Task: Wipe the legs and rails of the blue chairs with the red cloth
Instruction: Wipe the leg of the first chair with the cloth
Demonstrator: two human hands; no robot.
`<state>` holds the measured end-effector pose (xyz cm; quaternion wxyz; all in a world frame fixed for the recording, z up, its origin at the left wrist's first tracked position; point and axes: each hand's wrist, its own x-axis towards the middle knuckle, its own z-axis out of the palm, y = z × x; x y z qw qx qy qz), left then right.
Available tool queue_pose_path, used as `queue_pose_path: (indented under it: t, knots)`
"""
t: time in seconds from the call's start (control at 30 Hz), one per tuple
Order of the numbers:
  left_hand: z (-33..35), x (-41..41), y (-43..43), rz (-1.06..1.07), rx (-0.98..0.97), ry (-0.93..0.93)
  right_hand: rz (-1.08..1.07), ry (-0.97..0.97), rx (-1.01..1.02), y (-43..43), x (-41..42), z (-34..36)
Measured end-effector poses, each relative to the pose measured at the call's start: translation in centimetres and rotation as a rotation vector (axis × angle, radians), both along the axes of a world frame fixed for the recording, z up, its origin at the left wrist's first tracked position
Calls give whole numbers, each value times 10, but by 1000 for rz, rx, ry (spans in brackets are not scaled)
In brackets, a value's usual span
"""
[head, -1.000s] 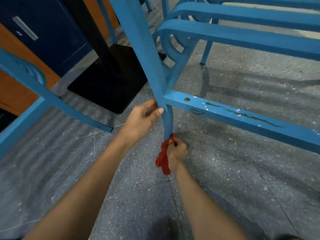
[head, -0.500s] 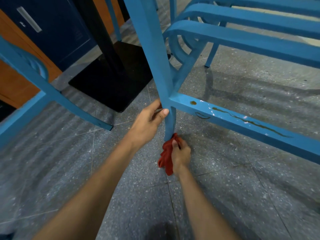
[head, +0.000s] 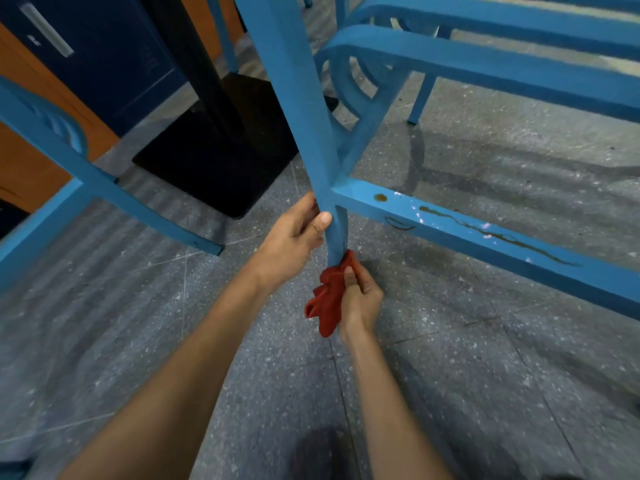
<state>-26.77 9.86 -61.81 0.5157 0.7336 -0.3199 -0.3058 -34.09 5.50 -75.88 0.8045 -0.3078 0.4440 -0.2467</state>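
At the foot of the blue chair leg (head: pixel 337 237), the red cloth (head: pixel 329 299) is bunched against the leg's lowest part, just above the speckled grey floor (head: pixel 485 375), its loose end hanging toward the wrist. The right hand (head: pixel 362 299) has its grip clenched on the cloth, thumb pressing it to the leg. Higher up, the left hand (head: pixel 294 237) grasps the same leg where the stained side rail (head: pixel 485 230) joins it.

**Chair leg at centre, hands stacked on it**

The leg (head: pixel 304 109) is gripped by the left hand (head: pixel 294 237) at the rail (head: pixel 485 233) joint; below, the cloth (head: pixel 329 299) is pressed against it by the right hand (head: pixel 362 299). A table base (head: pixel 214 161) lies behind-left on the floor (head: pixel 485 375).
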Motion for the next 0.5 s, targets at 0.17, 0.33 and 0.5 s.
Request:
queue_pose_path:
  t: [0.17, 0.33, 0.5]
  knots:
    - [1, -3, 0, 7, -14, 23, 132, 218, 13, -18, 12, -8]
    - [-2, -2, 0, 17, -37, 55, 62, 73, 48, -23, 3, 14]
    - [-2, 0, 1, 9, -16, 43, -28, -135, 69, -4, -6, 25]
